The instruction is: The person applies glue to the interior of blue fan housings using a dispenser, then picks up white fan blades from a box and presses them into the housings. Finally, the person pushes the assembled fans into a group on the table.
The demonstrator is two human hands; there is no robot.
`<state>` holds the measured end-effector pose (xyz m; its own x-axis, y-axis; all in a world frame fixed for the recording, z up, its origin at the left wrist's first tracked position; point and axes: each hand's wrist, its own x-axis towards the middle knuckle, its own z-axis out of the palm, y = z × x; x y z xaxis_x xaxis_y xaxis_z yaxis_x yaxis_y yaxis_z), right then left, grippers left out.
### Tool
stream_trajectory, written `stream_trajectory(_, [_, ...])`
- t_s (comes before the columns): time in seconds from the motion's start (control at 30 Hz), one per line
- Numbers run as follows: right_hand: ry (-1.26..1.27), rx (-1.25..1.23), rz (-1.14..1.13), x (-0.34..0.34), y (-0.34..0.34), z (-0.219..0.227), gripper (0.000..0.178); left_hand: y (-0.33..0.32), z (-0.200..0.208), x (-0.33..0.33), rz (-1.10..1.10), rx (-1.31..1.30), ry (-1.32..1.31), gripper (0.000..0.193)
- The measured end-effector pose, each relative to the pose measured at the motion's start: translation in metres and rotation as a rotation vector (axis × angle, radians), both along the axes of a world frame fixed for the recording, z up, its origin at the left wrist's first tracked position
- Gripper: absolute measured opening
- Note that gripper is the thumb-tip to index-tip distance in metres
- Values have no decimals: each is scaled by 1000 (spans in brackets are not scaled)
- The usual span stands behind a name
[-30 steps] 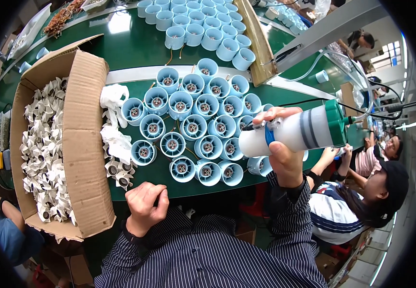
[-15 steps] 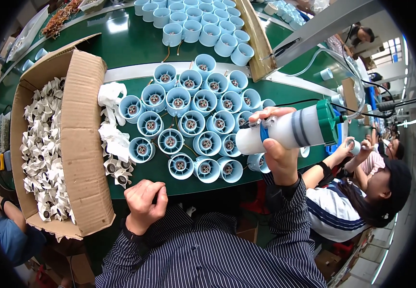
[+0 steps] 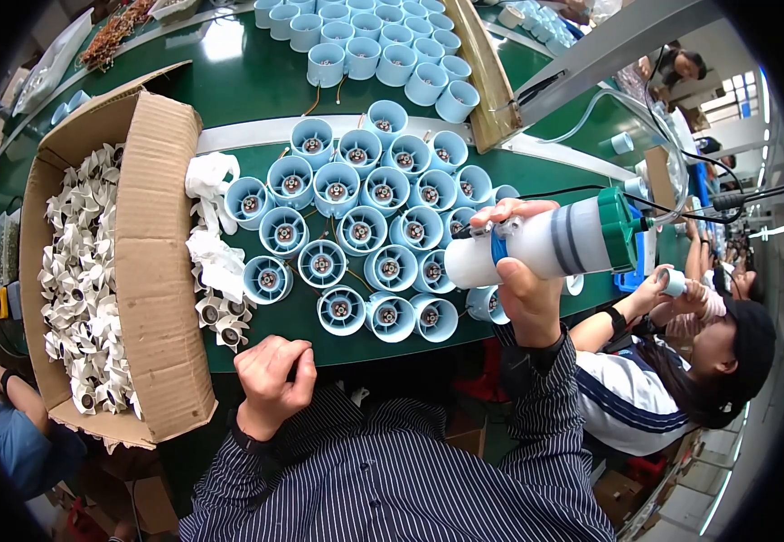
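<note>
My right hand [image 3: 529, 287] grips a white dispensing cartridge [image 3: 536, 248] with a green cap, dark grey rings inside and a blue band. The cartridge lies nearly level above the right end of a group of light blue fan housings [image 3: 361, 229]. A clear hose runs from its cap. The housings stand upright on the green table, each with spokes and a small motor part in the middle. My left hand [image 3: 274, 379] is closed in a fist at the table's front edge, nearest to a few white fan wheels [image 3: 225, 318]. Nothing sticks out of it.
At the left, a cardboard box [image 3: 161, 262] holds many white fan wheels. White gloves [image 3: 215, 262] lie beside it. More blue housings [image 3: 396, 63] stand beyond a pale rail, next to a wooden board [image 3: 478, 81]. A co-worker [image 3: 672, 379] sits at the right.
My hands and the cartridge stay almost still. At the right, the co-worker's hands have shifted slightly with a pale ring-shaped part.
</note>
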<state>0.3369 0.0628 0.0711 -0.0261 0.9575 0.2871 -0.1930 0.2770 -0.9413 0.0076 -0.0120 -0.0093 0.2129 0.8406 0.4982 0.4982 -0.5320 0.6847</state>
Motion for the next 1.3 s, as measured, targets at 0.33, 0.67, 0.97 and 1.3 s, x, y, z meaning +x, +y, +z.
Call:
stream_trajectory(0.33, [25, -18, -16, -1, -3, 2, 58, -3, 2, 1, 4, -1, 0, 15])
stream_trajectory(0.67, [21, -17, -3, 1, -18, 15, 62, -4, -2, 0, 7, -5, 5, 14])
stream_trajectory(0.97, [29, 5, 143, 1, -41, 0, 65, -7, -11, -1, 11, 4, 10, 14])
stream_trajectory(1.3, [92, -3, 157, -5, -51, -16, 63, -8, -13, -1, 9, 16, 16, 15])
